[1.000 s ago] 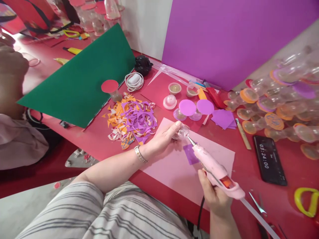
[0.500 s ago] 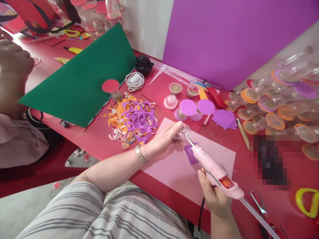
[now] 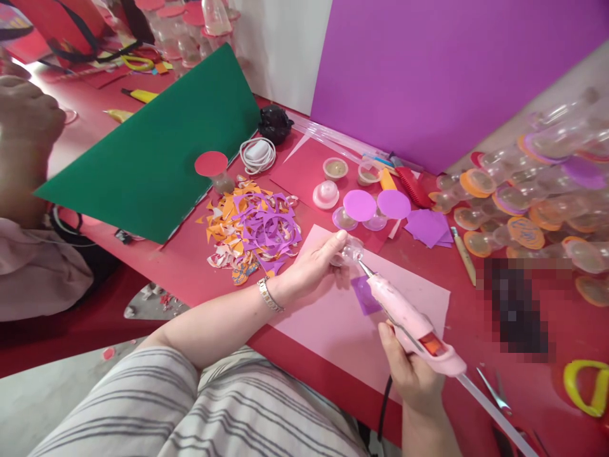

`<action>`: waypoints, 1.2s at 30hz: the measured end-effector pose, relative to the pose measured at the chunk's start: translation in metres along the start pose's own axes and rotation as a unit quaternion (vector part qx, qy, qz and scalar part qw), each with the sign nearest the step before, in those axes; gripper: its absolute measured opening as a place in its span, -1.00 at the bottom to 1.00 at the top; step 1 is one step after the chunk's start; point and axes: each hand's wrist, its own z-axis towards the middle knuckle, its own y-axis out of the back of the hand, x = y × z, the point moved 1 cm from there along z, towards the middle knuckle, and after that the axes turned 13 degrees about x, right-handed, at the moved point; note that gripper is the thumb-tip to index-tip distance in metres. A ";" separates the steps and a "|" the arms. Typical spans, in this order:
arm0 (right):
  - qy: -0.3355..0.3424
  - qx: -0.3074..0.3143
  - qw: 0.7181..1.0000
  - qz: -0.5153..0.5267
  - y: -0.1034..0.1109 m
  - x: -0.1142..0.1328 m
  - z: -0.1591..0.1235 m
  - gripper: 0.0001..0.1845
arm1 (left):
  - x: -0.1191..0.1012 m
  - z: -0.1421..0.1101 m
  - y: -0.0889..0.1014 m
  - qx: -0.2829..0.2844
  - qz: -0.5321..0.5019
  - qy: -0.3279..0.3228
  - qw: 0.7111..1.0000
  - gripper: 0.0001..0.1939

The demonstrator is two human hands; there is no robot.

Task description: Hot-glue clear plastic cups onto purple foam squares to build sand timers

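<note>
Between the thumb and fingers of my left hand (image 3: 320, 259) is a small clear plastic cup (image 3: 353, 249), tilted on its side. My right hand (image 3: 415, 371) is wrapped round a pink hot glue gun (image 3: 404, 311), whose metal nozzle (image 3: 365, 268) points at the cup's edge; I cannot tell whether they touch. A clear glue stick (image 3: 497, 412) runs out of the gun's back end. Beneath lies a purple paper square (image 3: 364, 297) on a pink sheet (image 3: 323, 330). Purple discs (image 3: 360, 205) top small clear cups just beyond.
Purple and orange paper scraps (image 3: 266, 228) are heaped left of the pink sheet. A green board (image 3: 162, 146) leans behind them. Stacked clear cups (image 3: 528, 197) stand on the right, near scissors (image 3: 495, 390) and a yellow tape ring (image 3: 586, 388). Another person's arm (image 3: 23, 152) is at far left.
The glue gun has shifted slightly to the right, with its nozzle still close to the cup. My left hand has barely moved and keeps its hold.
</note>
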 end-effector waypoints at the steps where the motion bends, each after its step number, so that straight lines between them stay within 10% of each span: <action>1: -0.007 0.009 1.000 0.011 0.000 0.000 0.000 -0.79 | 0.000 0.000 0.000 0.003 0.002 0.003 1.000 -0.44; 36: -0.016 -0.013 1.000 -0.007 0.001 0.001 0.002 -0.85 | 0.001 0.001 0.002 0.009 0.013 0.003 1.000 -0.39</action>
